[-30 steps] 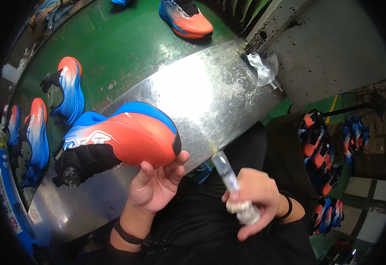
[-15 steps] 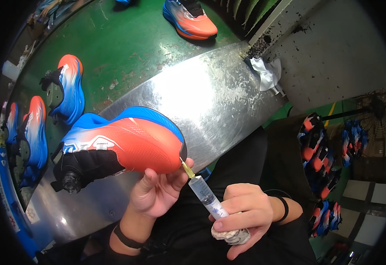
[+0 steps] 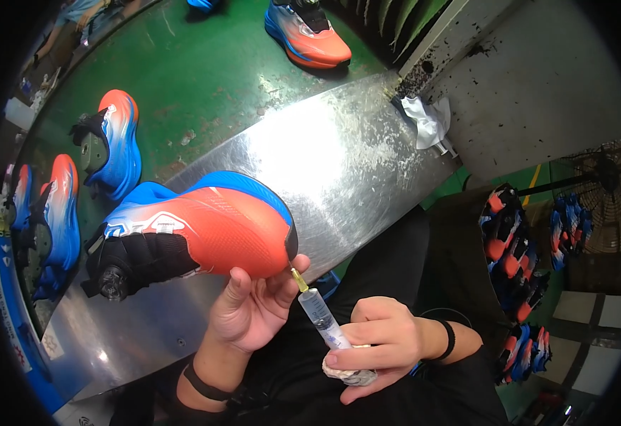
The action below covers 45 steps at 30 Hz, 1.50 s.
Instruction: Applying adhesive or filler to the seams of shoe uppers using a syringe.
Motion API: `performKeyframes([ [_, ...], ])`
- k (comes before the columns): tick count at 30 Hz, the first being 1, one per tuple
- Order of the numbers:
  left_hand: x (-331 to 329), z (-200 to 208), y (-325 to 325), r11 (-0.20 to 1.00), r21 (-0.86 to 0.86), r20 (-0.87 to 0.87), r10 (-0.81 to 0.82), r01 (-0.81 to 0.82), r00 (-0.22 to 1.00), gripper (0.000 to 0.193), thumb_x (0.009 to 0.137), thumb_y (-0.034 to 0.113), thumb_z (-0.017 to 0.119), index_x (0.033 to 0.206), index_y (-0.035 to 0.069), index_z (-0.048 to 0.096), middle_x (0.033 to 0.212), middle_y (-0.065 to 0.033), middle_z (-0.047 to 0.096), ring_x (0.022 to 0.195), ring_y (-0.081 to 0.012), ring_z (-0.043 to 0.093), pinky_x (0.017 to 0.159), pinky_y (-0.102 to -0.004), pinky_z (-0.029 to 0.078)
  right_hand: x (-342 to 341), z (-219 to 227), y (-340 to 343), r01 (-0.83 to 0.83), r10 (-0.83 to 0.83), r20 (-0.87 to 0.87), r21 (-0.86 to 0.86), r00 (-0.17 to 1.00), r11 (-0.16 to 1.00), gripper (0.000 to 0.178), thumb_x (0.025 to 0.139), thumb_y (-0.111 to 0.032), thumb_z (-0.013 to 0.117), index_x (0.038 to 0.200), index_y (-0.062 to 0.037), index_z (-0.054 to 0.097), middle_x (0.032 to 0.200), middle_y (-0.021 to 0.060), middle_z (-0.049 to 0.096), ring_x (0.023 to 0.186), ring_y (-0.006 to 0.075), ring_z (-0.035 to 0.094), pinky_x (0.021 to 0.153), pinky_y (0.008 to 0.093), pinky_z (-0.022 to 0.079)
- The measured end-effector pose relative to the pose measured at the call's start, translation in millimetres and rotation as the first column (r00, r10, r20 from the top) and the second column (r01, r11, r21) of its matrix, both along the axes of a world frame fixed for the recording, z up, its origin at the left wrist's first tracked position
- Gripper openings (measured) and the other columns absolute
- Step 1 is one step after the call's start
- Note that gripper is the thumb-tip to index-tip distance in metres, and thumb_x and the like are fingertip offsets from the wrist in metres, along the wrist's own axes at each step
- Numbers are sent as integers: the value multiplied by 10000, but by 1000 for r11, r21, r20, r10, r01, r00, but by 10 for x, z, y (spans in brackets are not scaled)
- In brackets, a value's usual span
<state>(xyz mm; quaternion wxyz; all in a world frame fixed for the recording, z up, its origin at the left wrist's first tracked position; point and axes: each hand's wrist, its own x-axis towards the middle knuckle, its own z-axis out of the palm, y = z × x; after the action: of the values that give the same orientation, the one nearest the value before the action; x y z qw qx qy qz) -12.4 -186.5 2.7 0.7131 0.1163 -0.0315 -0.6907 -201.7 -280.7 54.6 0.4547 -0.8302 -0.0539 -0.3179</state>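
Note:
An orange and blue running shoe with a black collar lies on its side, its toe toward me. My left hand holds the shoe at the toe, fingers partly hidden behind it and thumb against the upper. In my right hand is a clear syringe with a yellow needle hub. Its tip meets the toe, close to where upper and sole join, beside my left fingertips. A whitish, crusted wad surrounds the syringe's rear end, under my right fingers.
Beneath the shoe is a scratched metal ledge beside a green surface. More shoes stand there, another at the far side. A crumpled white cloth lies by the grey panel. Shoes hang in a rack at right.
My right hand and the syringe have shifted a little left, and the needle tip sits slightly lower on the toe. Shoes on the green surface have moved slightly right in the picture.

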Motion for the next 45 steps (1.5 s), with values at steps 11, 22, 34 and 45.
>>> performKeyframes([
  [11, 27, 21, 47, 999, 53, -11, 7, -6, 1000, 511, 868, 345, 608, 1260, 43, 479, 1223, -134, 547, 1195, -285, 502, 917, -360, 514, 23, -15, 26, 25, -29, -24, -175, 999, 984, 407, 702, -316, 750, 995, -58, 635, 833, 81, 589, 512, 178, 444, 454, 278, 360],
  [22, 328, 334, 1287, 868, 454, 413, -6, -200, 911, 750, 693, 5, 688, 1348, 23, 323, 1249, -133, 513, 1102, -224, 553, 861, -287, 492, -189, -242, -434, 226, -242, -100, -153, 965, 962, 666, 603, -377, 832, 1113, -71, 535, 859, 55, 637, 636, 202, 514, 586, 315, 371],
  [34, 1381, 185, -1147, 931, 280, 562, 39, -234, 826, 396, 902, 133, 555, 1231, -39, 418, 1257, -189, 495, 1161, -280, 517, 973, -372, 443, -238, -227, -605, 296, -305, -208, -74, 929, 952, 592, 596, -285, 845, 1072, -53, 581, 873, 52, 644, 670, 215, 539, 626, 313, 398],
  [45, 1845, 126, -224, 820, 312, 555, 253, -481, 792, 349, 954, 306, 489, 1082, -18, 513, 1033, -167, 594, 956, -277, 610, 827, -329, 535, -273, -377, -880, 361, -369, -202, -77, 907, 929, 610, 591, -326, 846, 1077, -48, 604, 896, 92, 563, 706, 244, 499, 640, 325, 420],
])
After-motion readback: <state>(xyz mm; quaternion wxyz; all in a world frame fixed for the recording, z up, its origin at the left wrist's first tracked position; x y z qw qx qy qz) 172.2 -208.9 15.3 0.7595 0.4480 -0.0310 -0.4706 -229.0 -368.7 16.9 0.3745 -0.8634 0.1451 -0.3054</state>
